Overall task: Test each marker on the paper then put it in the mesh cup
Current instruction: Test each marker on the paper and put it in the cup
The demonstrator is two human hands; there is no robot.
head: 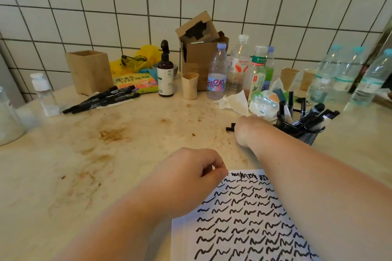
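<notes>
Nearest, the paper (244,218) lies flat, covered in black squiggles. The left hand (191,178) pinches its top-left corner. Farther out, the right hand (247,130) is clenched around a black marker (230,127), just left of the mesh cup (301,131). Beyond, spare markers (101,100) lie far left.

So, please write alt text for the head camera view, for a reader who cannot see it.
A person's right hand holds a black marker beside a mesh cup of markers, while the left hand touches the top corner of a paper covered in black squiggles. More markers, bottles and boxes stand behind on the stained table.
</notes>
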